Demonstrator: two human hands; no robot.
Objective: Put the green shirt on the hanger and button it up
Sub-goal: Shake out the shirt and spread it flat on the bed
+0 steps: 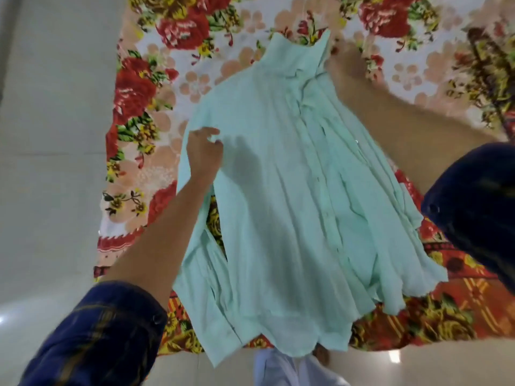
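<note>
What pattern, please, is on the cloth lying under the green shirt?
The cloth has a floral print: red roses, green leaves and peach blossoms on white, seen in the head view beneath the green shirt.

Right hand (344, 65) blurred, fingers hidden behind green shirt (278, 176) collar; hanger unseen; grip there impossible to tell.

**Mint green shirt, hanging over the bed**

From my feed the green shirt (278, 190) is a pale mint, long-sleeved, collar at the far end and hem toward me. It's lifted and draped in loose folds rather than lying flat. The front placket runs down the middle, looks buttoned. 1 sleeve dangles along the left edge. Can't see the hanger.
</note>
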